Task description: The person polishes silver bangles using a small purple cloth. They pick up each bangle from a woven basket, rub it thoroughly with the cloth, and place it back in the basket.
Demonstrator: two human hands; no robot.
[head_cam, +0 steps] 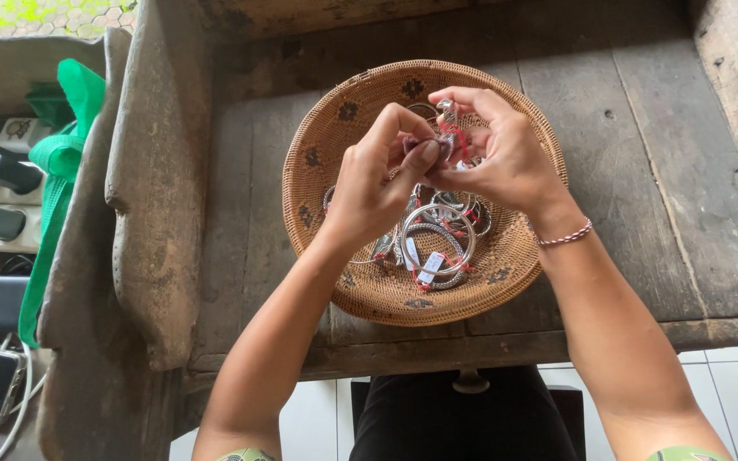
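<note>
Hands (pixel 377 183) (pixel 497 158) pinching bangle (pixel 448 119) above basket (pixel 318 137), inside its rim.

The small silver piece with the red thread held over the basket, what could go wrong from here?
1. The small silver piece is pinched only by fingertips of the left hand and right hand; it might slip into the bangles.
2. Its red thread could snag.
3. The basket overhangs the table edge and might tip.

Both hands — left hand (pixel 377 183), right hand (pixel 497 158) — pinch a silver bracelet (pixel 448 119) over basket (pixel 318 137).
</note>
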